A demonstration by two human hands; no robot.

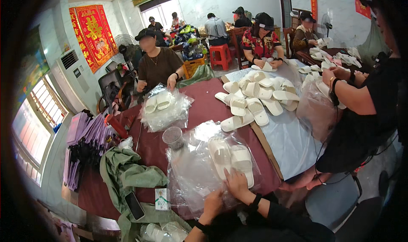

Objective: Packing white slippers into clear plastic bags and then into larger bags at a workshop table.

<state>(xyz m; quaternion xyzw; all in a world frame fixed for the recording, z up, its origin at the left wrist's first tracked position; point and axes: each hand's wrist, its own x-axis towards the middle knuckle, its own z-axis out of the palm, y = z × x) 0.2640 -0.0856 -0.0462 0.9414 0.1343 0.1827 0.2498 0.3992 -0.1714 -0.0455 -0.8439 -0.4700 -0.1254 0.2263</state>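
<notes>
A pair of cream slide slippers [242, 160] lies side by side on a stack of clear plastic bags [193, 174], at the near edge of the table. My right hand [238, 186] rests on the heel ends of these slippers, its fingers stretched out over the soles. Just left of it, my left hand [213, 204] is closed at the near edge of the plastic bags, pinching the film. Whether the slippers lie inside the top bag or on it, I cannot tell.
A pile of cream slippers [256, 106] covers the far right. A clear cup [173, 138], phone [134, 206], small box [162, 199] and green cloth [127, 169] sit left. Across the table a person [159, 63] handles bagged slippers [157, 102]; another person [361, 89] stands right.
</notes>
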